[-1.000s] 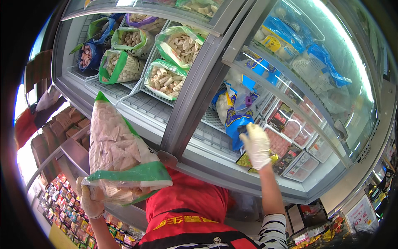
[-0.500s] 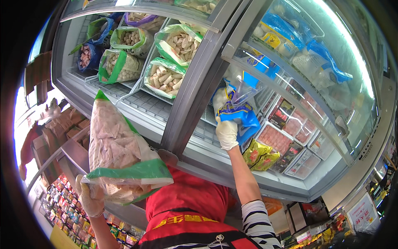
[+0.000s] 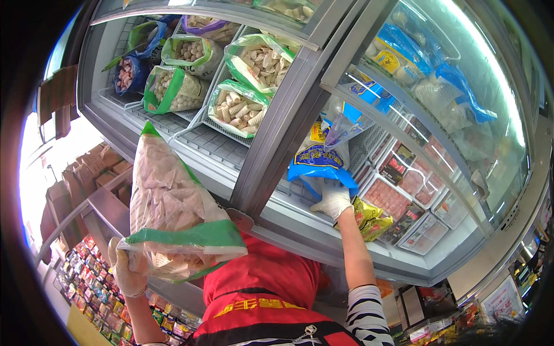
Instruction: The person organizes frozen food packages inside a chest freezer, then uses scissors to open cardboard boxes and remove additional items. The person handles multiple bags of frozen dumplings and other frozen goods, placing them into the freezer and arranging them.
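Observation:
My gloved left hand (image 3: 127,266) grips the lower corner of a large clear bag (image 3: 164,190) with green bands, full of pale frozen pieces, held outside the freezer's front edge. My gloved right hand (image 3: 333,200) is inside the right half of the freezer, at the lower end of a blue and clear bag (image 3: 319,158). Its thumb shows, spread to the left; its other fingers are hidden under the blue plastic. Just right of this hand lies a crumpled yellow bag (image 3: 372,220), beside trays of pink meat (image 3: 386,196).
Wire baskets (image 3: 209,154) hold several open bags (image 3: 236,106) in the freezer's left half. A metal divider (image 3: 268,155) and sliding glass lids (image 3: 456,104) frame the openings. Cardboard boxes (image 3: 104,173), a metal rail (image 3: 69,225) and packet displays (image 3: 98,288) stand at the left.
My right hand first moved up-left onto the blue bag, then right and down, ending under its lower end. That bag's position and folds changed. My left hand still holds the green-banded bag.

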